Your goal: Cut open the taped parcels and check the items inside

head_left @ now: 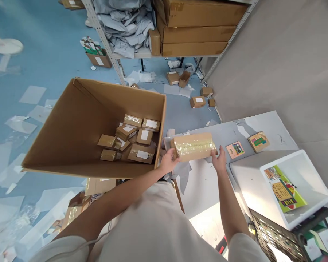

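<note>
A long brown cardboard box (194,145), sealed with shiny clear tape, is held level between my two hands over the table's left end. My left hand (169,161) grips its near left corner, thumb against the side. At the right end, my right hand (219,158) has its fingers on the lower corner. Just left of this box stands a big open carton (71,116), and inside it lie several small taped cardboard parcels (141,154), some with white labels.
To the right, a white tub (311,182) holds a green and yellow packet (285,189). Two small printed packs (258,141) lie on the table (202,185). Shelving with grey bags (125,25) and cartons (199,34) stands ahead. Paper scraps (32,94) litter the blue floor.
</note>
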Demonstrator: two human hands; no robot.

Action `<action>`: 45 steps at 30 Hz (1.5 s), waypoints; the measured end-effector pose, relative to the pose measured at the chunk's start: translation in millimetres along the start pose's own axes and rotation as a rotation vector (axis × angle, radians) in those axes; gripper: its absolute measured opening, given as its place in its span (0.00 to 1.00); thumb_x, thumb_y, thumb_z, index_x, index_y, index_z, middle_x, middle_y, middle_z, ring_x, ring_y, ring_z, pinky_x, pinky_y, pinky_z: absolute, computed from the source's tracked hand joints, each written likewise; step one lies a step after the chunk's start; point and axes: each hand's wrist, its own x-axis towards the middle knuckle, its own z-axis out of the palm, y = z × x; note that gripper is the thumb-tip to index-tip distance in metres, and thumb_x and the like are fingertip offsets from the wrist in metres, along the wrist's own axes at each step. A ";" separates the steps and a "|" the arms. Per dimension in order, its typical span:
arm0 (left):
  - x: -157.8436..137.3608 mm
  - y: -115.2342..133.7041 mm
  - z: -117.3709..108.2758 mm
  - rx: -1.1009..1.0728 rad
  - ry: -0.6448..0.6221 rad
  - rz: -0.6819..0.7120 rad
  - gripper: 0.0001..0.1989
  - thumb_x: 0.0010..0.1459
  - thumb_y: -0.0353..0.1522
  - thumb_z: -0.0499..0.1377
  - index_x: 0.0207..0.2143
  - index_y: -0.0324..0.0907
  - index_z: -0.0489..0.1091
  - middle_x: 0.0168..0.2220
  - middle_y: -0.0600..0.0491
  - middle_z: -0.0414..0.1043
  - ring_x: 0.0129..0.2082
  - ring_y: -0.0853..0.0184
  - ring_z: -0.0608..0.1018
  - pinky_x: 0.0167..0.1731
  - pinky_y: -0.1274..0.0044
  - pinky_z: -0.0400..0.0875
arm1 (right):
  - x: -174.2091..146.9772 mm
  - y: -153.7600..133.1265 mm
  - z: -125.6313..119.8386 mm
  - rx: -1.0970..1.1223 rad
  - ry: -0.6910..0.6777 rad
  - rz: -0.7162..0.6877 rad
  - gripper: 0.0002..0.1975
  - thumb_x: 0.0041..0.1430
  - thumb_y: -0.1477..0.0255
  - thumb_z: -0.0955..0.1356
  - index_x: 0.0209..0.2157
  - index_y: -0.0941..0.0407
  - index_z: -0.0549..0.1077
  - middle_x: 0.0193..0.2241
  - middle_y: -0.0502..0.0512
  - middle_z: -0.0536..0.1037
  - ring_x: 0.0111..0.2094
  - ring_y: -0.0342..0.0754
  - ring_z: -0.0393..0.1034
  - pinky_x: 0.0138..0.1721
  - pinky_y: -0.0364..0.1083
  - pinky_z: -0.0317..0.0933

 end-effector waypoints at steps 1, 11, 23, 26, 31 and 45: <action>2.4 2.6 -7.1 0.029 -0.033 0.002 0.28 0.41 0.27 0.68 0.46 0.42 0.67 0.56 0.42 0.67 0.58 0.56 0.69 0.58 0.64 0.62 | -1.9 -8.6 -1.3 -0.061 0.035 -0.013 0.40 0.54 0.55 0.62 0.62 0.65 0.54 0.57 0.74 0.60 0.61 0.61 0.52 0.61 0.57 0.49; 27.1 38.8 -172.7 0.312 -0.077 0.034 0.21 0.49 0.31 0.65 0.47 0.38 0.70 0.52 0.40 0.72 0.53 0.59 0.73 0.54 0.67 0.68 | -32.6 -215.6 72.2 -0.190 0.127 -0.414 0.34 0.57 0.60 0.63 0.62 0.59 0.54 0.58 0.69 0.57 0.61 0.61 0.52 0.58 0.61 0.51; 135.6 -2.6 -487.3 0.472 0.492 -0.246 0.24 0.49 0.37 0.65 0.49 0.38 0.69 0.51 0.42 0.72 0.52 0.59 0.74 0.54 0.70 0.66 | -46.7 -335.8 428.6 -0.364 -0.743 -0.532 0.29 0.56 0.74 0.64 0.60 0.62 0.59 0.56 0.67 0.65 0.57 0.56 0.60 0.58 0.54 0.57; 162.5 -38.1 -579.5 0.515 0.637 -0.336 0.25 0.50 0.40 0.63 0.49 0.39 0.69 0.50 0.42 0.73 0.54 0.56 0.72 0.53 0.67 0.65 | -52.7 -325.1 538.9 -0.519 -0.988 -0.496 0.29 0.56 0.76 0.65 0.60 0.62 0.60 0.55 0.68 0.67 0.56 0.55 0.63 0.57 0.52 0.57; 199.2 -110.1 -685.0 0.594 0.709 -0.427 0.25 0.57 0.43 0.56 0.53 0.39 0.67 0.57 0.41 0.66 0.60 0.55 0.65 0.58 0.64 0.57 | -106.9 -323.5 705.7 -0.520 -1.258 -0.705 0.34 0.52 0.78 0.68 0.61 0.58 0.60 0.63 0.63 0.58 0.63 0.55 0.52 0.61 0.52 0.50; 250.6 -193.2 -681.6 0.601 0.481 -0.381 0.22 0.61 0.36 0.49 0.54 0.35 0.66 0.56 0.43 0.67 0.57 0.60 0.69 0.59 0.69 0.59 | -142.4 -228.9 770.3 -0.289 -1.323 -0.585 0.43 0.54 0.74 0.67 0.67 0.56 0.43 0.67 0.61 0.46 0.67 0.55 0.39 0.63 0.61 0.43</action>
